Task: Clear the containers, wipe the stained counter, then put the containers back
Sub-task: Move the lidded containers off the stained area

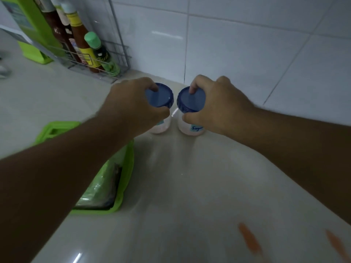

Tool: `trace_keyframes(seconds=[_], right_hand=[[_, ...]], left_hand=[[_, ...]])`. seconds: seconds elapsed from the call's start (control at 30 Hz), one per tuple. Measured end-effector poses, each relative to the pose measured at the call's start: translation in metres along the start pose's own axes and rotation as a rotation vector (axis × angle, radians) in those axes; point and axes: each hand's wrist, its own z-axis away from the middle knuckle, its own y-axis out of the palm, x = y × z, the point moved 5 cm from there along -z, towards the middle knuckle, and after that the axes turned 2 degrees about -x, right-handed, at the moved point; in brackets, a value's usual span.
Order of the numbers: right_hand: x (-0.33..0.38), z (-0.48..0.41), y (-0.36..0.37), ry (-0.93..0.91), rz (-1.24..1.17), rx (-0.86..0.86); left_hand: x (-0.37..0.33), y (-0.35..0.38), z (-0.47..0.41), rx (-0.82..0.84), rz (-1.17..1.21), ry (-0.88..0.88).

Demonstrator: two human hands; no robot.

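Two clear jars with blue screw lids stand side by side on the pale counter (171, 186) near the tiled wall. My left hand (129, 105) grips the left jar (160, 95) around its lid. My right hand (218, 105) grips the right jar (190, 100), whose label reads "Sugar". Both jars hold a pale powder and seem to touch the counter, though the blur makes that unsure. Two orange smears mark the counter at the near right: one stain (248, 238) and another stain (336, 245).
A green lidded box (121, 179) with packets inside sits under my left forearm. A wire rack (117, 59) of sauce bottles stands at the back left, beside a green holder (36, 35). The white tiled wall (247, 44) runs behind the jars.
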Motion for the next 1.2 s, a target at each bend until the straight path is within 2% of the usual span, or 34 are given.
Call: trace_keyframes(seconds=[0.2,0.33,0.47,0.57,0.73,0.9,1.0,1.2], right_hand=[[0.0,0.011,0.005,0.012,-0.01,0.011],[-0.026,0.046,-0.028,0.117,-0.042,-0.004],[-0.087,0.101,-0.078,0.215,0.065,-0.015],[-0.155,0.147,-0.123,0.318,0.137,-0.037],[-0.272,0.24,-0.196,0.542,0.16,-0.165],[-0.362,0.313,-0.254,0.689,0.16,-0.303],[-0.405,0.327,-0.279,0.759,0.153,-0.351],[-0.462,0.301,-0.295,0.828,0.008,-0.227]], left_hand=[[0.007,0.009,0.004,0.035,-0.048,-0.019],[-0.03,0.003,0.014,-0.023,-0.085,0.009],[-0.112,0.009,0.033,-0.068,0.035,0.076],[-0.191,0.041,0.052,0.027,0.093,0.155],[-0.323,0.108,0.087,0.167,0.188,0.37],[-0.444,0.162,0.121,0.253,0.302,0.555],[-0.505,0.19,0.133,0.304,0.35,0.603],[-0.588,0.24,0.135,0.367,0.354,0.656]])
